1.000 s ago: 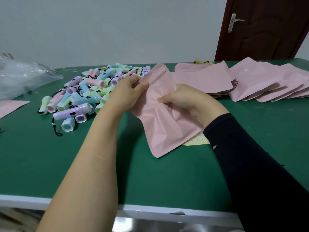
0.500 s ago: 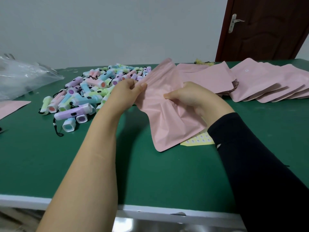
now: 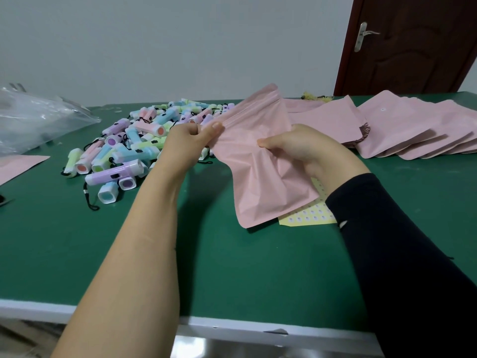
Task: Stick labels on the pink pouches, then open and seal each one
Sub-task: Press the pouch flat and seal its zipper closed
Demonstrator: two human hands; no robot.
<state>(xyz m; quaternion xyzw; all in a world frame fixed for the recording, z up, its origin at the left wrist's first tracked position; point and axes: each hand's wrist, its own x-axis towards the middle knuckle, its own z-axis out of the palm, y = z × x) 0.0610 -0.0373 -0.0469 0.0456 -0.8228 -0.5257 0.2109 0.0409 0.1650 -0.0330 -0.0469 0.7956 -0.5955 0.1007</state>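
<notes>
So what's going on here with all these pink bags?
A person holds one pink pouch above the green table with both hands. The left hand pinches its zip-strip edge; the right hand grips its side. Whether its mouth is open cannot be told. A yellow label sheet lies beneath it, more pouches are fanned out to the right, and a pile of pastel flashlights sits to the left.

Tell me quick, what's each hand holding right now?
Left hand: closed, pinching the zip-top edge of the pink pouch.
Right hand: closed, gripping the same pouch at its right side.
</notes>
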